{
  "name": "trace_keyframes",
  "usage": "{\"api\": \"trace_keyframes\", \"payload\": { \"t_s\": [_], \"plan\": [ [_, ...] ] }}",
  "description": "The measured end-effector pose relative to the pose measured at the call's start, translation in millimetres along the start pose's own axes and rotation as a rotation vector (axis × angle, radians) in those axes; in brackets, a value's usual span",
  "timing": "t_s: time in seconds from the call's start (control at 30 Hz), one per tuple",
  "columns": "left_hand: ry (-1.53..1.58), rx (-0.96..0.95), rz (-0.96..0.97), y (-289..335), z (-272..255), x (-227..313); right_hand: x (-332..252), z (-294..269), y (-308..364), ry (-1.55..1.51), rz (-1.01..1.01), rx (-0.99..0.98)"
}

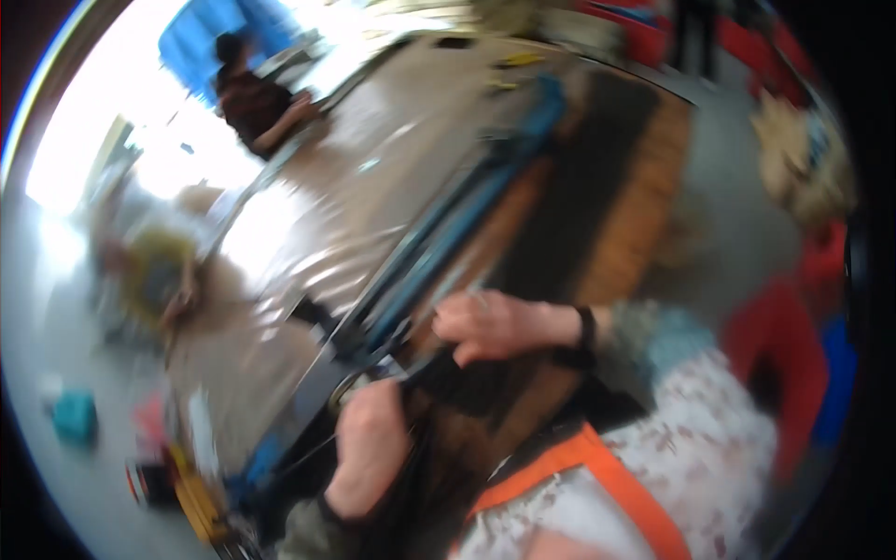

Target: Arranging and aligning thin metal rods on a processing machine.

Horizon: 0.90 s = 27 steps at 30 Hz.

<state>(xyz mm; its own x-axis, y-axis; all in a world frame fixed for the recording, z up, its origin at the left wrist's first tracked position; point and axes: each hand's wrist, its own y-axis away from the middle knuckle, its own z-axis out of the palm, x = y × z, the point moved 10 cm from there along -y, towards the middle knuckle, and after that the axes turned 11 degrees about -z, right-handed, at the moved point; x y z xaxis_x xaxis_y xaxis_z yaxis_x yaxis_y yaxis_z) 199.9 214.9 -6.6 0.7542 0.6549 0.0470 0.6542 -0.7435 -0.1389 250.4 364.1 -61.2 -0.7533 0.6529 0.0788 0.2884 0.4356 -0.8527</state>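
Two hands are working on a dark cloth (485,387) that is lying near the picture's centre, a little toward 6 o'clock, on a wooden table (644,215). The right hand (499,327) is resting on the cloth's upper edge with its fingers curled and closing on a fold. The left hand (369,448), at about 7 o'clock from it, is making a fist, and its fingers are pinching the same cloth where it meets a blue metal frame (448,233). The picture is blurred, so I cannot tell how firm either grip is.

The cloth is looking soft, limp and light; I am judging that it will sag and slide rather than keep a shape, so the edge or a gathered fold is the best place to take hold. The frame is running diagonally from 7 o'clock toward 1 o'clock and is making a hard edge just beside both hands. More open room is showing toward 1 o'clock along the table. Another person (252,98) is sitting well apart at 11 o'clock.
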Motion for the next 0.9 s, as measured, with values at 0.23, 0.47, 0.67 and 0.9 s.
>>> {"api": "trace_keyframes", "payload": {
  "t_s": [0.23, 0.47, 0.67, 0.9],
  "plan": [
    [-0.012, 0.071, 0.317, -91.0, -9.6, 15.8, 89.0, -59.2, 21.6, 0.053, 0.364, -0.107],
    [-0.057, 0.101, 0.432, -100.8, 8.7, 0.3, 98.4, -73.7, 26.5, 0.287, 0.235, -0.128],
    [-0.008, 0.103, 0.271, -115.0, 0.1, -15.3, 153.3, -88.0, 97.7, 0.557, 0.675, -0.108],
    [-0.099, 0.159, 0.174, -87.5, -32.4, -55.4, 101.1, -54.9, 21.4, -0.053, 0.473, 0.011]
  ]
}}
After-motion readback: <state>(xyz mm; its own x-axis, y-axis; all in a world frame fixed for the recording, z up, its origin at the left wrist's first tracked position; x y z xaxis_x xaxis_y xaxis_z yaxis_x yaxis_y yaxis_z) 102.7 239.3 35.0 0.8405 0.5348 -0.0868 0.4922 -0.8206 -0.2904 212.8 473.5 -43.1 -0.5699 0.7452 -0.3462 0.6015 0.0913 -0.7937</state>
